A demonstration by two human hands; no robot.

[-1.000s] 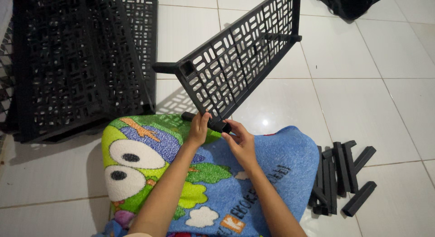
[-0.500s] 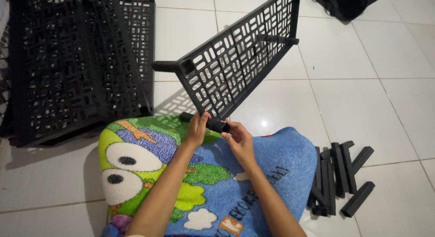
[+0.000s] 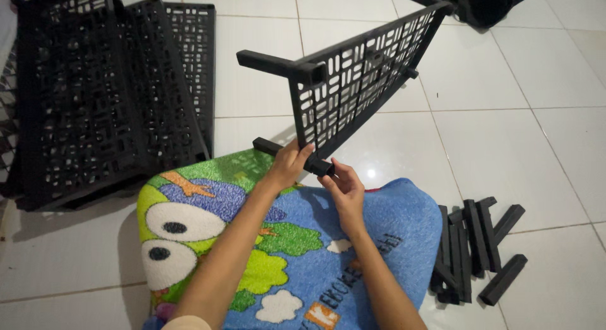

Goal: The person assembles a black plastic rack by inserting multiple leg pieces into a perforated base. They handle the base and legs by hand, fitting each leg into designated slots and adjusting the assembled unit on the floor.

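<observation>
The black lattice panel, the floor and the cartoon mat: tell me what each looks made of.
Black lattice panel: likely moulded plastic, matte, with uniform cut-out slots and square corner sockets. White tiled floor: glazed ceramic by its look, glossy with reflections and grout lines. Colourful cartoon mat: soft pile fabric, fuzzy surface.

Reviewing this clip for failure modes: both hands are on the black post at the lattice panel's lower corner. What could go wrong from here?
1. The lattice panel stands tilted on one corner, steadied only by the left hand and right hand on the lower post; it could tip.
2. The corner rests at the edge of the soft cartoon rug beside glossy tile, so it might slide.
3. Loose posts lie close to the right; a falling panel could scatter them.
</observation>
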